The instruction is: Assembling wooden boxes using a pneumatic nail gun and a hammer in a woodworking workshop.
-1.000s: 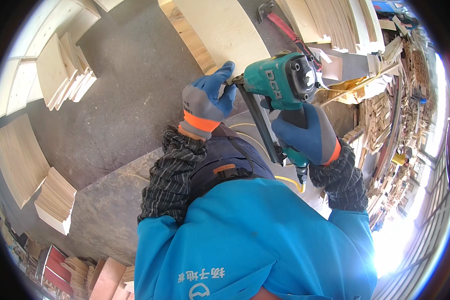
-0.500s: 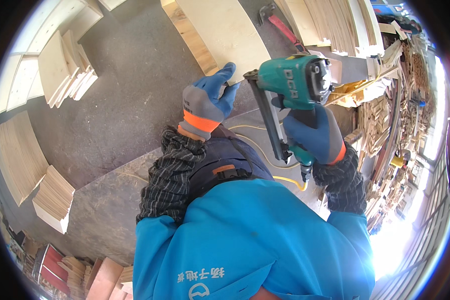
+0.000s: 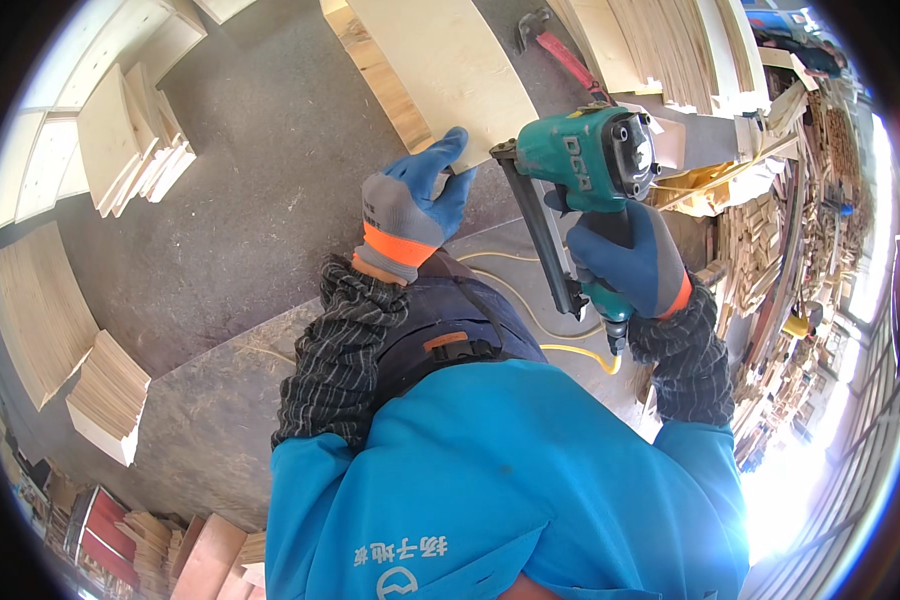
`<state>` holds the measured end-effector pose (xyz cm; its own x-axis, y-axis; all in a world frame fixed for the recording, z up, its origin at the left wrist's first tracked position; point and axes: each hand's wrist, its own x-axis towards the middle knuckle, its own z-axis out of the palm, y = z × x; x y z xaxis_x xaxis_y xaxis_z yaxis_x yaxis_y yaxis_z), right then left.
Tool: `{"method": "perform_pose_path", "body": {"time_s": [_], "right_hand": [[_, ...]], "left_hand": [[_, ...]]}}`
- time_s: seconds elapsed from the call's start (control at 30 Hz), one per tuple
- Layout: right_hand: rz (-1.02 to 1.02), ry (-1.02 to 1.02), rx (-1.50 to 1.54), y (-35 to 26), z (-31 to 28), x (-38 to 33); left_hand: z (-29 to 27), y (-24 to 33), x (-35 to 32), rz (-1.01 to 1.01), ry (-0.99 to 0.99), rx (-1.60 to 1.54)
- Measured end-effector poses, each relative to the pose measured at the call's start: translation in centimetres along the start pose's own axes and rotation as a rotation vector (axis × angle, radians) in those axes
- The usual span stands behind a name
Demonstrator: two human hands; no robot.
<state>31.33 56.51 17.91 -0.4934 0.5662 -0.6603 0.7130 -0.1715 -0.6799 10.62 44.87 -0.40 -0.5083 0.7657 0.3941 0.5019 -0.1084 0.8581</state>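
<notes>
Grey workshop floor (image 3: 260, 180), scuffed and dusty, spreads beneath the work, bending toward the rim of the fisheye view. Pale and box-like, a wooden piece (image 3: 450, 70) runs from the upper edge of the floor toward the person, its broad top and grainy left side showing. At its near end the gloved left hand (image 3: 415, 205) is clamped on the left corner, forefinger and thumb set around the edge. Just over the right part of that end sits the nose of a teal pneumatic nail gun (image 3: 575, 155); whether it touches the wood cannot be told. The gloved right hand (image 3: 635, 260) is wrapped around the tool's handle, and a dark magazine (image 3: 540, 235) slants back from the nose toward the person. From the handle's base a yellow air hose (image 3: 585, 352) loops over the floor beside the person's dark trousers. Right of the wooden piece lies a claw hammer (image 3: 567, 62) with a red handle. Farther out, stacked panels (image 3: 660, 50) stand toward the floor's upper right corner, a smaller stack (image 3: 130, 135) toward its upper left, and two more piles, one of broad boards (image 3: 42, 310) and one of shorter boards (image 3: 112, 385), along the left edge. Heaped wood offcuts (image 3: 760, 235) line the right edge.
</notes>
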Motion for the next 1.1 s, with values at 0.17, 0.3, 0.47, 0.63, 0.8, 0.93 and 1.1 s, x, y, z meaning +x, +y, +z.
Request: {"method": "perform_pose_path", "body": {"time_s": [0.17, 0.3, 0.47, 0.63, 0.8, 0.93, 1.1], "right_hand": [[0.009, 0.000, -0.013, -1.1, 0.0, -0.1], [-0.013, 0.031, 0.020, -0.2, -0.4, -0.1], [-0.003, 0.073, 0.045, -0.8, -1.1, -1.0], [-0.005, 0.086, 0.018, -0.5, -1.6, -0.4], [-0.010, 0.050, 0.046, -0.3, -1.8, 0.2], [-0.006, 0.039, 0.058, -0.4, -1.8, 0.4], [0.003, 0.034, 0.058, -0.1, -1.8, 0.2]], "left_hand": [[-0.3, 0.3, 0.1, 0.005, 0.008, 0.007], [-0.3, 0.4, 0.3, 0.004, 0.002, 0.006], [-0.5, 0.6, 0.2, -0.058, -0.026, -0.011], [-0.3, 0.2, -0.1, -0.046, -0.006, -0.036], [-0.5, 0.2, 0.2, -0.014, -0.019, -0.024], [-0.4, 0.1, 0.4, 0.006, -0.004, -0.026], [-0.4, 0.1, 0.2, 0.002, -0.010, -0.015]]}}
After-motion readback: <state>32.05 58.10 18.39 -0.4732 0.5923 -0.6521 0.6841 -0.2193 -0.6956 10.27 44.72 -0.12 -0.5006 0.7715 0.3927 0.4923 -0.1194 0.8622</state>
